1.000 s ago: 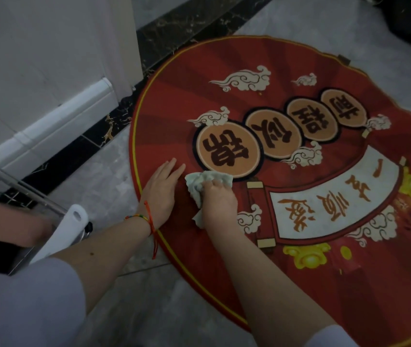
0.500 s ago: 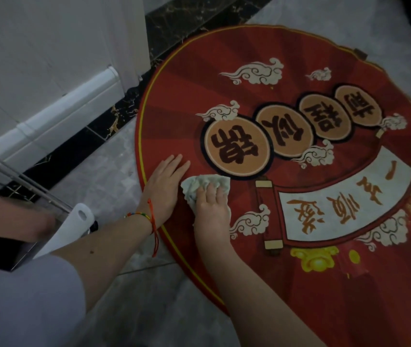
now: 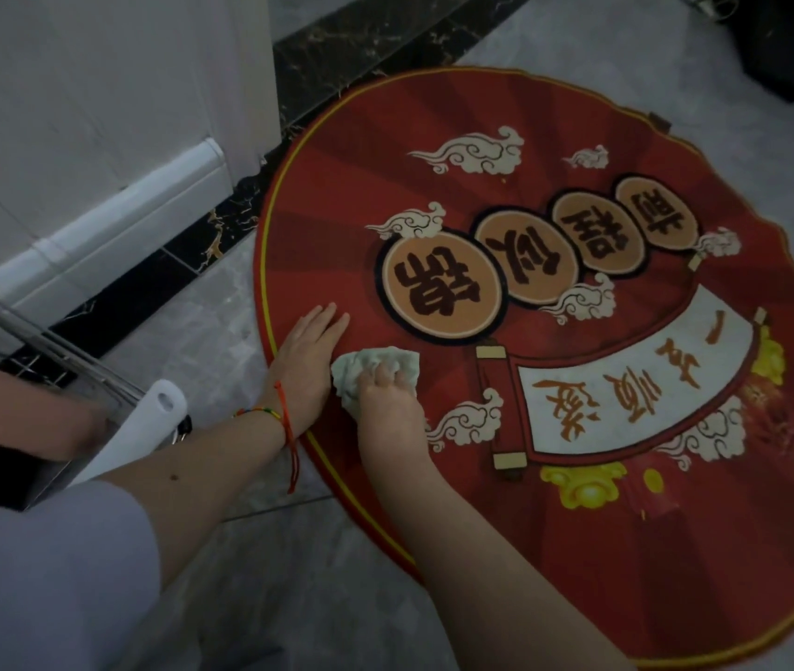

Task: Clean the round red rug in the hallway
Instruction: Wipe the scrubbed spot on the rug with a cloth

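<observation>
The round red rug [image 3: 554, 113] lies on the grey marble floor, printed with white clouds, orange discs with dark characters and a white scroll. My left hand [image 3: 305, 358] lies flat with straight fingers on the rug's left edge. Right beside it my right hand [image 3: 387, 404] presses a crumpled pale green cloth [image 3: 361, 363] onto the rug, fingers curled into the cloth.
A white wall with a skirting board [image 3: 109, 225] and a black marble border strip [image 3: 201, 244] run along the left. A metal rack [image 3: 46, 341] and a white plastic handle [image 3: 143, 428] stand at the left. A dark object [image 3: 791, 36] sits at the top right.
My right hand has slid the cloth a little toward me and to the left, away from the orange disc. The left hand stays flat on the rug's edge.
</observation>
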Tool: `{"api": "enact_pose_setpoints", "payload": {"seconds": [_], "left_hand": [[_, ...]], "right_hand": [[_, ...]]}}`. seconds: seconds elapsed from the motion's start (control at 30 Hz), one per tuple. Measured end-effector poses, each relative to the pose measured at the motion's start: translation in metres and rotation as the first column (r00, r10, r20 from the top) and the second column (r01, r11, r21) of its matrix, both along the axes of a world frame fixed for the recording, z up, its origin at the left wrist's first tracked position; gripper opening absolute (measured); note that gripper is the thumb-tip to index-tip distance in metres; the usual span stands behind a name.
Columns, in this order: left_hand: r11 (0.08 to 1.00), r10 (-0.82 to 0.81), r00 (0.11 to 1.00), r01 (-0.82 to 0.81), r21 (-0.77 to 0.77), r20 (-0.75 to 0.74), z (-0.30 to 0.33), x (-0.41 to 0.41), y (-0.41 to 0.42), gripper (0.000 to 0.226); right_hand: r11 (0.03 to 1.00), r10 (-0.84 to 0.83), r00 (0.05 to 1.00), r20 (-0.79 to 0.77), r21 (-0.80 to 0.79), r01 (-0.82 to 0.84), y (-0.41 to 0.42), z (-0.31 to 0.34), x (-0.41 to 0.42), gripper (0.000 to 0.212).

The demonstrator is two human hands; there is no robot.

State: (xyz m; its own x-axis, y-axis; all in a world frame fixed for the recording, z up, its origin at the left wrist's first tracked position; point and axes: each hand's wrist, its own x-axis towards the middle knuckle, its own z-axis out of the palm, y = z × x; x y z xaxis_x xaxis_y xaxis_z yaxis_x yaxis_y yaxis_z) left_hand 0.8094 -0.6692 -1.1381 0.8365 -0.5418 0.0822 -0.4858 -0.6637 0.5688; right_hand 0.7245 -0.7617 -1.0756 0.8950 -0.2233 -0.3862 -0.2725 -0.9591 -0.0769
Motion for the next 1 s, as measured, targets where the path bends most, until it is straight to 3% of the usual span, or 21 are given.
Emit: {"api": "enact_pose_setpoints", "payload": {"seconds": [0.37, 0.47, 0.53, 0.6, 0.63, 0.7, 0.77, 1.0], "left_hand": [[1.000, -0.013, 1.000, 0.012, -0.021, -0.016, 0.000, -0.007, 0.005, 0.051], [1.000, -0.003, 0.999, 0.002, -0.005, -0.040, 0.003, -0.008, 0.008, 0.052], [1.000, 0.005, 0.998, -0.006, -0.006, -0.060, 0.005, -0.007, 0.008, 0.051], [1.000, 0.020, 0.997, -0.021, -0.012, -0.079, 0.007, -0.005, 0.007, 0.050], [0.999, 0.038, 0.996, -0.040, -0.018, -0.085, 0.006, -0.004, 0.007, 0.049], [0.996, 0.077, 0.992, -0.081, -0.041, -0.100, 0.005, -0.003, 0.006, 0.047], [0.994, 0.088, 0.990, -0.094, -0.049, -0.109, 0.003, -0.003, 0.004, 0.046], [0.996, 0.084, 0.991, -0.088, -0.033, -0.108, 0.002, -0.006, 0.005, 0.047]], "right_hand": [[0.999, 0.028, 0.999, -0.045, -0.015, -0.029, 0.001, 0.001, 0.000, 0.051], [0.996, 0.073, 0.969, -0.235, -0.031, -0.083, -0.005, 0.002, 0.022, 0.057], [0.988, 0.134, 0.864, -0.485, -0.002, -0.154, -0.009, 0.015, 0.045, 0.062], [0.977, 0.190, 0.783, -0.592, 0.036, -0.210, -0.004, 0.022, 0.049, 0.070], [0.970, 0.218, 0.812, -0.541, 0.026, -0.243, 0.001, 0.021, 0.041, 0.068], [0.981, 0.179, 0.946, -0.270, -0.025, -0.193, 0.010, 0.012, 0.013, 0.056], [0.992, 0.124, 0.989, -0.077, -0.010, -0.125, 0.014, 0.008, -0.004, 0.046], [0.992, 0.129, 0.991, -0.036, 0.017, -0.129, 0.011, 0.001, -0.007, 0.054]]}}
